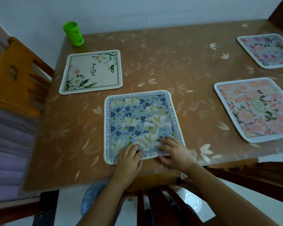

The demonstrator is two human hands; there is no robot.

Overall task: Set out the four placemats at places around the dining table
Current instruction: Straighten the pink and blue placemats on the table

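The blue floral placemat (141,123) is pressed flat at the table's (178,62) 6 o'clock edge (nearly square, no clear long axis) by the left hand (129,158) and right hand (174,151), fingers spread open, gripping nothing

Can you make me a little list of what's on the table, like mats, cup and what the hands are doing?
mats on table: four
blue flower mat: near edge, both hands on it
left hand: flat on the mat's near edge
right hand: flat on the mat's near right corner
cream mat: far left, by the yellow chair
peach flower mat: right side
pink flower mat: far right, partly cut off by the picture's edge
green cup: upright, far left corner
table: brown leaf-pattern cover
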